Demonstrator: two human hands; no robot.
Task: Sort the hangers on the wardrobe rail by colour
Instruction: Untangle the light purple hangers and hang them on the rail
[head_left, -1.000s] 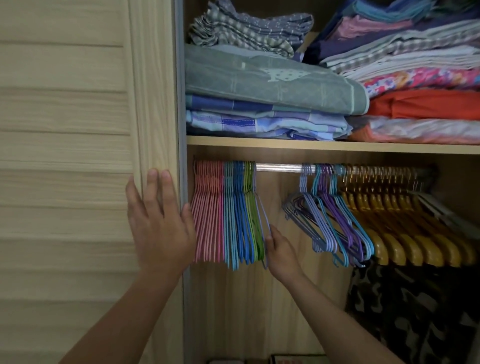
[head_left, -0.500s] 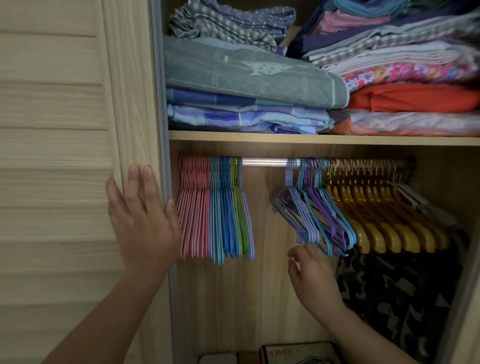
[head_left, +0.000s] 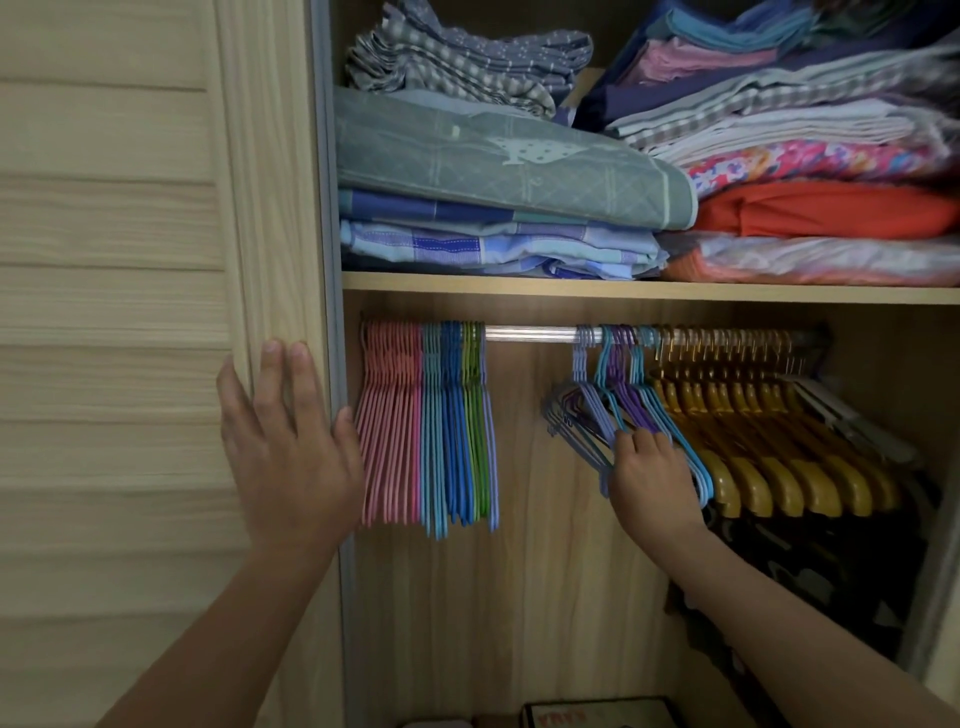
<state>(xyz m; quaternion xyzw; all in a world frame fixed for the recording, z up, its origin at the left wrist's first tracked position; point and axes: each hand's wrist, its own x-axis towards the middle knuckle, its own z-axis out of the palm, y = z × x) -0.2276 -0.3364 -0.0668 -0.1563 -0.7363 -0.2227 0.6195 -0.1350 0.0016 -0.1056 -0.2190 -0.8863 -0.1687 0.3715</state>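
Moved since earlier: my right hand (head_left: 649, 467), off the sorted hangers (head_left: 426, 421) at the rail's (head_left: 530, 333) left end, now seemingly pinching a lilac hanger (head_left: 589, 410) mid-rail for regrouping; left hand (head_left: 288, 447) flat, bracing the door (head_left: 156, 312).

1. One view only, worn on the head, facing straight into the wardrobe, close to the rail (head_left: 530, 333).
2. Shelf above the rail, door left of it.
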